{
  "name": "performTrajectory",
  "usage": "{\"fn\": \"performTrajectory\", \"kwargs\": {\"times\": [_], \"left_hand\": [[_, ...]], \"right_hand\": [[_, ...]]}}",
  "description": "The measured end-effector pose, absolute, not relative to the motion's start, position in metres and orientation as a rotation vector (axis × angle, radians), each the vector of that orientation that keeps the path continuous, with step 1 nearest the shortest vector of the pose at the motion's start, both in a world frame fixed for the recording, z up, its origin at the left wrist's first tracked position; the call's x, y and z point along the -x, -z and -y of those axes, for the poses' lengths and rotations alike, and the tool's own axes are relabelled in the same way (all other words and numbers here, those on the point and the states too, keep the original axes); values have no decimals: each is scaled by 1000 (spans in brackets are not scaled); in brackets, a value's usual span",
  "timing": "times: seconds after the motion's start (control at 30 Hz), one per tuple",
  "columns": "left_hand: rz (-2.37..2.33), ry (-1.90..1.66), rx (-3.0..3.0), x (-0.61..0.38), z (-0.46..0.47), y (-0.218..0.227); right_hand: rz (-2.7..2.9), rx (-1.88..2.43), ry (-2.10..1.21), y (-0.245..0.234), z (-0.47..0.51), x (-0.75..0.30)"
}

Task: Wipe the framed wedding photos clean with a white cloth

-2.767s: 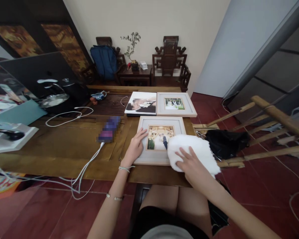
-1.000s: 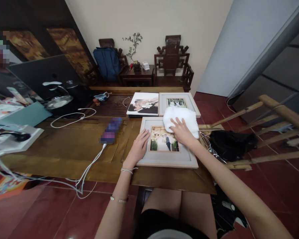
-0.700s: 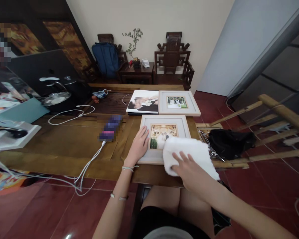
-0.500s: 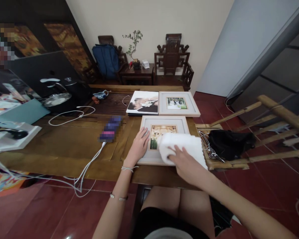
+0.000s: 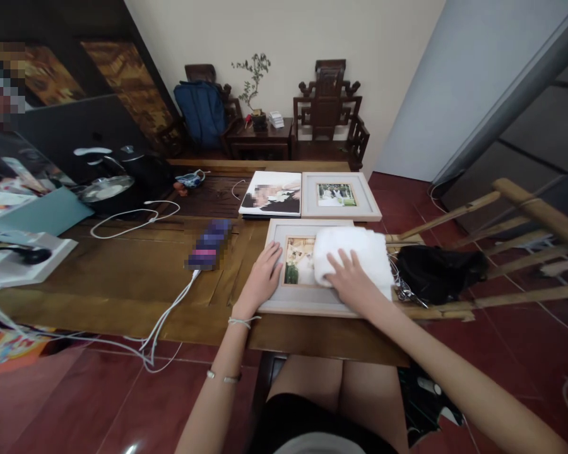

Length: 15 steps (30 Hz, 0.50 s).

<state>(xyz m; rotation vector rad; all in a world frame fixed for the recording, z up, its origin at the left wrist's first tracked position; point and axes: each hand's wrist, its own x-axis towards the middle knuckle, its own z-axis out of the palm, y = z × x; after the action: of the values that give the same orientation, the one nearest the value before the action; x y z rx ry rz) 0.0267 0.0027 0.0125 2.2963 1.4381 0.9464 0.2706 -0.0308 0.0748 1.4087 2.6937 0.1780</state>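
Both hands bare, palms down, approx. shoulder-wide posture n/a; set apart from each other.

L hand (image 5: 264, 274): flat on L side of near frame (image 5: 307, 301), fingers extended and close together, w/ fingertips at grey mat. Thin band + metal bangle on L forearm.

R hand (image 5: 353, 280): on top of white cloth (image 5: 369, 249), fingers spread; can't tell if thumb pinches it. Cloth bunched, covers R part of near frame incl. approx. half its photo, and extends past frame's R edge.

Near frame: pale wood, flat on table (image 5: 123, 287), close to front edge. Visible part of photo = greenery + pale figures.

Behind it, side by side: white-bordered print (image 5: 274, 194) (L) & 2nd frame (image 5: 369, 205) (R), also flat, w/ outdoor photo.

L of near frame: phone (image 5: 208, 246), screen pixelated, white cable (image 5: 170, 315) at its lower end. Far L: teal box (image 5: 42, 211), power strip (image 5: 28, 265).

R of table: black bag (image 5: 438, 274) on bamboo seat.

Backgd: blue backpack (image 5: 199, 113), potted plant (image 5: 254, 82).
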Motion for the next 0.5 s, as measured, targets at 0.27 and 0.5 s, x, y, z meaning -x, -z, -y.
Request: {"fn": "performTrajectory", "kwargs": {"times": [0.27,0.5], "left_hand": [[-1418,-996,-2273,-27,-5,-10],[-1415,-959,-2266,-26,-5,-11]], "right_hand": [[-2779,-1219,180,-89,112,-258],[-2823,-1453,-50,-82,-5,-269]]}}
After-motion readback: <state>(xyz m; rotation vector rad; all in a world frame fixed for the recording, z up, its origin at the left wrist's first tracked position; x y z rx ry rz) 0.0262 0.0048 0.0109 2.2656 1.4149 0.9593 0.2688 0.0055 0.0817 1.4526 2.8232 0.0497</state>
